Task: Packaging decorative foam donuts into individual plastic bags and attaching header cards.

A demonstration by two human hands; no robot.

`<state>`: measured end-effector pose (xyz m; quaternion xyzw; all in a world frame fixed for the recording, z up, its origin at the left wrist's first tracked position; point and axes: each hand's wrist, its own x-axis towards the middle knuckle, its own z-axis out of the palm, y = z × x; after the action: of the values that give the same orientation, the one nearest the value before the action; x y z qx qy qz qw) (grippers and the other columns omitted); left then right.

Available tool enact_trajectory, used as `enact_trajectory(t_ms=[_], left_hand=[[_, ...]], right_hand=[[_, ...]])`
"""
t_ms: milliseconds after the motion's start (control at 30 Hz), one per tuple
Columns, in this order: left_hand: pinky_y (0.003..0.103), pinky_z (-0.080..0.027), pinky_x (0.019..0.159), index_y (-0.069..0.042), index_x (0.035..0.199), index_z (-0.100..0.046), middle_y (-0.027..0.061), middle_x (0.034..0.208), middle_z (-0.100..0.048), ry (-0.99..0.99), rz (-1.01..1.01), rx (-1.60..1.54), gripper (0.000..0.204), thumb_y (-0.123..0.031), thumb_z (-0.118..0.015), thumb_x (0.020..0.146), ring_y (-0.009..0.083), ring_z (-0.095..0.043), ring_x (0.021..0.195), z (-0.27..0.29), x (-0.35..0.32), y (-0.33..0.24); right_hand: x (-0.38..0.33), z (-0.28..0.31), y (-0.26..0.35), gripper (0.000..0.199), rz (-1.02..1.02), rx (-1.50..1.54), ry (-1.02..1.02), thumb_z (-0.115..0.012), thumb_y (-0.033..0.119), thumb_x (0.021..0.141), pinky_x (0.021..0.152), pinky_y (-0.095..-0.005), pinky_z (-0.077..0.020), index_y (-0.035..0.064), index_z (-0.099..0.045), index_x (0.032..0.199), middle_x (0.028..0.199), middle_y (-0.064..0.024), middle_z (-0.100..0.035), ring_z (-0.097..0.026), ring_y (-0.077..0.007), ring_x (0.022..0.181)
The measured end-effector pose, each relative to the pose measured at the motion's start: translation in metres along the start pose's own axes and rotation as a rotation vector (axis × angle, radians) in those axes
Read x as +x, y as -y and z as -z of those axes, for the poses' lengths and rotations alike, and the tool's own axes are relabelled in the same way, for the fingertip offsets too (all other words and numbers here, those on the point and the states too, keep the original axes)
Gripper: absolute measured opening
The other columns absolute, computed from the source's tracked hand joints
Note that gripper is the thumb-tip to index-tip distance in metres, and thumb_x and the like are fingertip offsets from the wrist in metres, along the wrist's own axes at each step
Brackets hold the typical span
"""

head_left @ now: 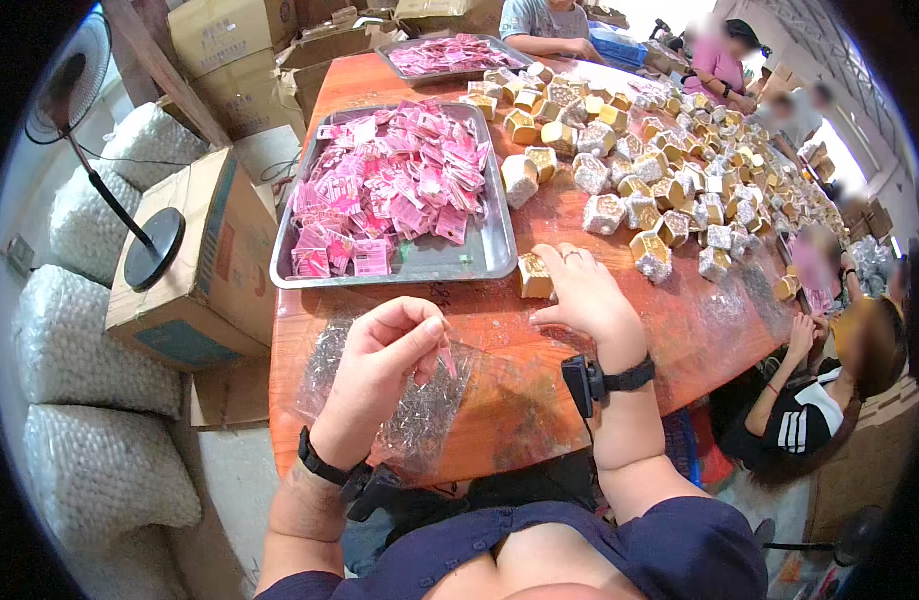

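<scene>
My left hand (pixel 388 345) is closed in a pinch above the near part of the table, with a small pink tag (pixel 449 361) hanging from its fingertips. Below that hand lies clear plastic sheeting (pixel 425 420) strewn with thin, shiny, thread-like bits. My right hand (pixel 595 295) spreads over the right side of a gold, faceted box-like piece (pixel 534 277). Its fingers reach the piece's far edge, while the thumb stays apart from it on the near side. Beyond both hands, a metal tray (pixel 440 268) holds a heap of pink printed tags (pixel 390 190).
Many gold-and-white faceted pieces (pixel 670 190) cover the right and far table. A second tray (pixel 385 50) of pink tags stands farther back. On the left are a fan (pixel 155 250) on a carton (pixel 220 260) and stuffed clear bags (pixel 100 340). Other people sit around the table.
</scene>
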<state>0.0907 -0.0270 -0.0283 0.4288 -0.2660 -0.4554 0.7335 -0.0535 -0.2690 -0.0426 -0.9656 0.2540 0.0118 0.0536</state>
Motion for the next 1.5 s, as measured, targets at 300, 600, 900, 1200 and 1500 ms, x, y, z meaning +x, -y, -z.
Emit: enact_trajectory(t_ms=[300,600,900,1200,1500], left_hand=[[0.019,-0.037,0.050,-0.003,0.094,-0.061,0.0015,0.078,-0.061,-0.075,-0.066,0.007,0.005,-0.007,-0.059,0.094,0.0040,-0.048,0.057,0.003,0.003,0.000],[0.019,-0.036,0.050,-0.003,0.094,-0.060,0.0016,0.078,-0.060,-0.052,-0.088,0.074,0.006,-0.008,-0.059,0.094,0.0035,-0.047,0.056,0.004,0.011,0.006],[0.018,-0.039,0.052,-0.001,0.094,-0.063,-0.0025,0.077,-0.058,-0.154,-0.147,0.307,0.009,-0.010,-0.061,0.093,0.0028,-0.049,0.061,-0.009,-0.004,0.001],[0.016,-0.038,0.054,0.000,0.099,-0.062,-0.0039,0.078,-0.057,-0.154,-0.463,0.510,0.010,-0.009,-0.061,0.094,0.0014,-0.050,0.063,-0.004,0.002,-0.001],[0.014,-0.042,0.065,0.002,0.100,-0.063,-0.0031,0.084,-0.060,-0.148,-0.566,0.575,0.011,-0.001,-0.062,0.090,-0.0004,-0.054,0.075,-0.003,0.000,0.003]], right_hand=[[0.025,-0.008,0.004,0.068,-0.154,0.021,-0.183,-0.081,0.038,0.070,0.090,-0.0467,-0.0457,0.0090,-0.049,0.123,0.112,-0.0184,-0.059,-0.053,-0.0366,0.110],[0.031,0.000,0.030,0.059,0.269,1.525,-0.588,-0.073,0.043,0.084,0.079,-0.0308,-0.0484,0.0070,-0.046,0.122,0.102,-0.0047,-0.061,-0.059,-0.0150,0.095],[0.000,0.004,0.069,0.100,0.416,1.890,-0.004,-0.057,0.073,0.074,0.090,-0.0405,-0.0529,0.0053,-0.033,0.144,0.133,-0.0148,-0.052,-0.058,-0.0258,0.115],[0.003,-0.005,0.075,0.097,0.644,2.401,0.214,-0.065,0.065,0.075,0.111,-0.0512,-0.0363,0.0050,-0.032,0.144,0.144,-0.0212,-0.041,-0.043,-0.0406,0.131],[-0.007,-0.011,0.085,0.093,0.455,2.704,0.468,-0.063,0.066,0.079,0.110,-0.0560,-0.0354,0.0058,-0.033,0.143,0.142,-0.0251,-0.042,-0.043,-0.0391,0.131]])
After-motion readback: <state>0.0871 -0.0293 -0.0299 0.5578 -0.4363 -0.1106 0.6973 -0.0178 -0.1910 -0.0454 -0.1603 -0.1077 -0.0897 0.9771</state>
